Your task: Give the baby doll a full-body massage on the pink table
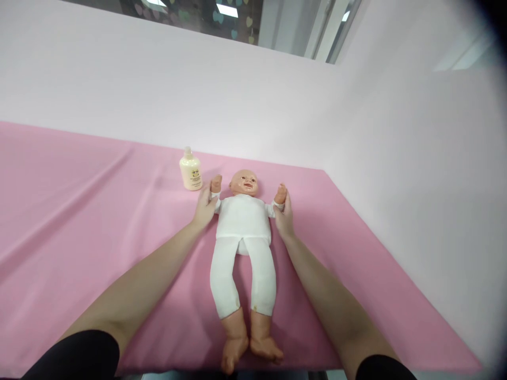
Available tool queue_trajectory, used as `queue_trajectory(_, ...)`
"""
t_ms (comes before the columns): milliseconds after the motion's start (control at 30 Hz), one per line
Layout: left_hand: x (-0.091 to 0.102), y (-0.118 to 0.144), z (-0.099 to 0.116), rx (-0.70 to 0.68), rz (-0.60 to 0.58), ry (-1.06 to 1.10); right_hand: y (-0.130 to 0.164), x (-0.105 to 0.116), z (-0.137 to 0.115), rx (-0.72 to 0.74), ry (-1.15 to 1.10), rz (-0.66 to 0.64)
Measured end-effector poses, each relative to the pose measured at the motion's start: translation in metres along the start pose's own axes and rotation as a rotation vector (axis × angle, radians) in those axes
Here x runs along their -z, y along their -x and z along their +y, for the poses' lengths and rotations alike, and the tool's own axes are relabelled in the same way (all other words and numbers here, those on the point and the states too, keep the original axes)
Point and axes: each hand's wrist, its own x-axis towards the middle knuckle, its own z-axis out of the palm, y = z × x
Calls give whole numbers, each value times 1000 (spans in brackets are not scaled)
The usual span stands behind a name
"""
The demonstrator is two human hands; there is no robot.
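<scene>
A baby doll (242, 221) in a white suit lies face up on the pink cloth (79, 211), head away from me and bare feet near the front edge. My left hand (205, 208) grips the doll's wrist on the left side, where its arm is raised beside the head. On the other side, my right hand (284, 215) holds the doll's other wrist. A small cream bottle (190, 170) stands upright just left of the doll's head, close to my left hand.
The pink cloth covers a table that ends at a pale wall (253, 95) behind and a pale wall (428, 200) on the right. The table's front edge (178, 372) runs under the doll's feet.
</scene>
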Motion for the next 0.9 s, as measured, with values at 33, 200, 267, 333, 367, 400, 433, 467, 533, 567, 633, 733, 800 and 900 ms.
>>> queue_trajectory(33, 0, 1, 3, -21, -19, -39, 1, -1, -1, 10, 10, -33)
queue_trajectory(200, -3, 5, 15, -97, -204, -203, 5, -3, 2, 98, 248, -178)
queue_trajectory(267, -5, 6, 18, -130, -259, -236, 5, -4, 2, 164, 314, -236)
queue_trajectory(333, -5, 6, 18, -141, -270, -244, 5, -5, 2, 197, 341, -251)
queue_trajectory(367, -5, 6, 18, -139, -262, -239, 5, -5, 2, 198, 343, -242)
queue_trajectory(400, -5, 6, 17, -133, -252, -231, 5, -5, 2, 192, 337, -227)
queue_trajectory(433, -4, 5, 17, -122, -237, -220, 6, -5, 1, 181, 326, -212)
queue_trajectory(467, -3, 5, 17, -108, -219, -208, 6, -5, 1, 165, 310, -199)
queue_trajectory(533, -2, 5, 17, -71, -181, -172, 6, -5, 0, 114, 260, -164)
queue_trajectory(567, -1, 4, 17, -50, -164, -145, 6, -5, 0, 83, 224, -146)
queue_trajectory(633, -1, 4, 14, -7, -120, -71, 5, -4, -1, 29, 140, -110)
queue_trajectory(733, -4, 4, 4, 85, -16, 59, 2, -2, 3, -2, 33, -26)
queue_trajectory(800, -6, 3, -7, 166, 69, 122, -1, 0, 11, -32, 1, 69)
queue_trajectory(900, -6, -1, -21, 288, 194, 184, -6, 4, 30, -153, -30, 205)
